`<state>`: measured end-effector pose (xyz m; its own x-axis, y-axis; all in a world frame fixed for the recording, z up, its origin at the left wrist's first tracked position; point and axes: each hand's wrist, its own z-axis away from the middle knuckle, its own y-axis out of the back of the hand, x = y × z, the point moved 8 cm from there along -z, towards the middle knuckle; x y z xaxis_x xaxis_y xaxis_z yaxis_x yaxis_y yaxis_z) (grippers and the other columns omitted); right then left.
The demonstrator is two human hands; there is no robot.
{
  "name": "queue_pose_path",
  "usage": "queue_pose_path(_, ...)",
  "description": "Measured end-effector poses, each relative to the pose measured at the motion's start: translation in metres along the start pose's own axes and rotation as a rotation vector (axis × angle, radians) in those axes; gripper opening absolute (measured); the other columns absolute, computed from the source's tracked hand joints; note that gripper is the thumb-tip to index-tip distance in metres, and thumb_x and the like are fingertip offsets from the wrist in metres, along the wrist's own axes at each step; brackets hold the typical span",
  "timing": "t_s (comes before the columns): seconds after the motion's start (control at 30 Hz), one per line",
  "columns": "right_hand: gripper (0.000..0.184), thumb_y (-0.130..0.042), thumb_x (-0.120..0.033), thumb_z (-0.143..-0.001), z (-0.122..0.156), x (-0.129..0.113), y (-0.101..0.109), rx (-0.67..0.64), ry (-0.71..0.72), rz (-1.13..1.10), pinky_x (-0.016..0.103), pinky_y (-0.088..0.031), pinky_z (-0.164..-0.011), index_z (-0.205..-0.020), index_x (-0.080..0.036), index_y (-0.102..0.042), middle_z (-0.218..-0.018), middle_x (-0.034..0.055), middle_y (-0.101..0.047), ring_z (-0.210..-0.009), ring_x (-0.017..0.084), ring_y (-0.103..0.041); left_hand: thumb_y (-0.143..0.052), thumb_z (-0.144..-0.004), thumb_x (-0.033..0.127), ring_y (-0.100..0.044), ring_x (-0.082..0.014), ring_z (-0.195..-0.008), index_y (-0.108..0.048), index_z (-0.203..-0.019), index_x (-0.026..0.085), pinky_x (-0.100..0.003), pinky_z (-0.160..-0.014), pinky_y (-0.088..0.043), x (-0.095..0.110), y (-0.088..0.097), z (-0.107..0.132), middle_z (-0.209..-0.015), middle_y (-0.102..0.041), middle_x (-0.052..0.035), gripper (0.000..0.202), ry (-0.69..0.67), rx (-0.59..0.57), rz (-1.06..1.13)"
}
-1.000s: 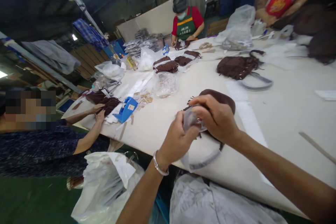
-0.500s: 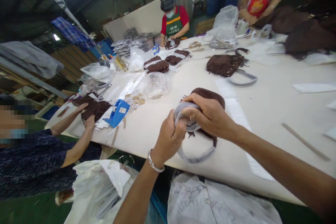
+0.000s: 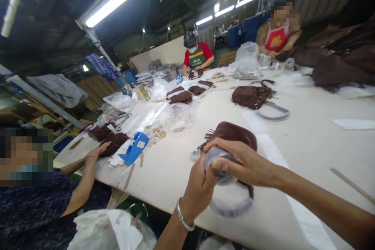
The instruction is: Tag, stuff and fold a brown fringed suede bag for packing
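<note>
Since half a second ago the view has tipped upward. The hands and their work now sit lower in the picture, and less shows of the white plastic bag [image 3: 108, 231] below the bench's near edge. The grip itself has barely changed.

At the near edge of the bench [image 3: 295, 152], the left hand [image 3: 200, 187], with a metal bangle [image 3: 184, 218] on its wrist, is closed from below around the bunched top of the grey strap [image 3: 231, 209]. The right hand [image 3: 243, 164] is curled over the same bunch from above, thumb and fingers pinched on it. The covering looks like a pale wrapping, though blur makes that uncertain. The rest of the strap loops down toward the edge. It belongs to the brown fringed bag [image 3: 231, 133], which lies flat on the bench just behind the knuckles.

Toward the left edge, a co-worker's hands [image 3: 96, 153] rest on another brown piece beside a blue tape dispenser [image 3: 134, 147]. Further in lie a clear plastic bag [image 3: 179, 116] and a second brown bag [image 3: 252, 97] with its own grey loop. At the far edge stand a person in a green apron [image 3: 197, 55] and a person in a red apron [image 3: 277, 36].
</note>
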<state>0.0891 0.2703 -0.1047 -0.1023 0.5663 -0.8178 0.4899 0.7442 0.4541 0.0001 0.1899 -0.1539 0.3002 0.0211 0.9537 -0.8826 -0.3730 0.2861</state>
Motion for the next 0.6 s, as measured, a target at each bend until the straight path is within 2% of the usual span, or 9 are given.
queue_pose_path(0.07,0.025,-0.053,-0.04,-0.093,0.0,0.0,-0.001,-0.025,-0.029,-0.036,0.027,-0.046,-0.077,-0.109,-0.022,-0.06,-0.095,0.0017,-0.068,-0.084,0.018,-0.063,-0.044,-0.093,0.055,-0.052,-0.0142,-0.064,-0.06,-0.111,0.017,-0.025,-0.059,-0.046,0.01,-0.002,-0.004,-0.079,-0.061,-0.003,0.045,-0.016,-0.134,-0.02)
queue_pose_path(0.1,0.026,-0.052,-0.041,-0.094,0.001,0.003,-0.004,-0.004,-0.058,-0.067,0.027,-0.046,-0.075,-0.109,-0.021,-0.059,-0.092,0.0018,-0.068,-0.082,0.018,-0.063,-0.043,-0.093,0.055,-0.053,-0.0144,-0.064,-0.061,-0.111,0.016,-0.025,-0.061,-0.047,0.014,-0.002,-0.006,-0.079,-0.061,-0.0031,0.046,-0.025,-0.156,-0.019)
queue_pose_path(0.17,0.03,-0.05,-0.045,-0.094,0.003,0.014,-0.01,0.095,-0.12,-0.128,0.027,-0.047,-0.07,-0.11,-0.021,-0.058,-0.088,0.0021,-0.068,-0.078,0.018,-0.062,-0.043,-0.092,0.058,-0.056,-0.0162,-0.069,-0.061,-0.111,0.015,-0.027,-0.066,-0.049,0.015,-0.002,-0.008,-0.081,-0.063,-0.0045,0.05,-0.036,-0.128,0.012)
queue_pose_path(0.23,0.034,-0.05,-0.048,-0.093,0.008,0.027,-0.016,0.247,-0.172,-0.179,0.027,-0.046,-0.069,-0.112,-0.021,-0.055,-0.086,0.0018,-0.065,-0.075,0.017,-0.06,-0.046,-0.089,0.062,-0.061,-0.0199,-0.079,-0.062,-0.111,0.014,-0.03,-0.073,-0.052,0.007,-0.002,-0.008,-0.086,-0.066,-0.0073,0.055,-0.02,-0.019,0.073)
queue_pose_path(0.3,0.038,-0.05,-0.051,-0.092,0.013,0.037,-0.021,0.39,-0.21,-0.24,0.026,-0.046,-0.068,-0.115,-0.021,-0.053,-0.083,0.0007,-0.063,-0.073,0.016,-0.058,-0.048,-0.084,0.068,-0.063,-0.0232,-0.087,-0.061,-0.113,0.013,-0.031,-0.077,-0.053,-0.009,-0.003,-0.005,-0.092,-0.068,-0.0102,0.063,0.036,0.117,0.148)
queue_pose_path(0.4,0.039,-0.049,-0.052,-0.092,0.019,0.045,-0.031,0.497,-0.238,-0.343,0.025,-0.045,-0.065,-0.115,-0.021,-0.053,-0.081,-0.0001,-0.059,-0.07,0.015,-0.055,-0.052,-0.077,0.075,-0.065,-0.0265,-0.093,-0.061,-0.116,0.012,-0.032,-0.08,-0.054,-0.034,-0.005,0.007,-0.101,-0.069,-0.0139,0.074,0.1,0.294,0.221)
queue_pose_path(0.5,0.038,-0.046,-0.052,-0.093,0.022,0.044,-0.036,0.529,-0.231,-0.392,0.024,-0.044,-0.06,-0.112,-0.02,-0.053,-0.078,-0.0003,-0.058,-0.065,0.014,-0.052,-0.056,-0.077,0.072,-0.065,-0.0293,-0.1,-0.063,-0.116,0.014,-0.035,-0.085,-0.054,-0.045,0.002,0.022,-0.111,-0.069,-0.0157,0.07,0.1,0.451,0.153)
queue_pose_path(0.53,0.037,-0.046,-0.051,-0.093,0.021,0.041,-0.035,0.507,-0.209,-0.385,0.024,-0.043,-0.06,-0.112,-0.02,-0.054,-0.078,-0.0001,-0.058,-0.065,0.014,-0.052,-0.057,-0.077,0.069,-0.064,-0.0302,-0.104,-0.064,-0.115,0.016,-0.036,-0.087,-0.053,-0.047,0.006,0.027,-0.114,-0.069,-0.0152,0.066,0.1,0.49,0.118)
queue_pose_path(0.6,0.034,-0.049,-0.047,-0.092,0.016,0.029,-0.033,0.38,-0.162,-0.344,0.024,-0.044,-0.063,-0.113,-0.021,-0.055,-0.082,0.0011,-0.06,-0.069,0.015,-0.054,-0.061,-0.078,0.064,-0.062,-0.0315,-0.111,-0.067,-0.112,0.02,-0.039,-0.093,-0.052,-0.048,0.014,0.033,-0.118,-0.068,-0.0133,0.056,0.099,0.535,0.067)
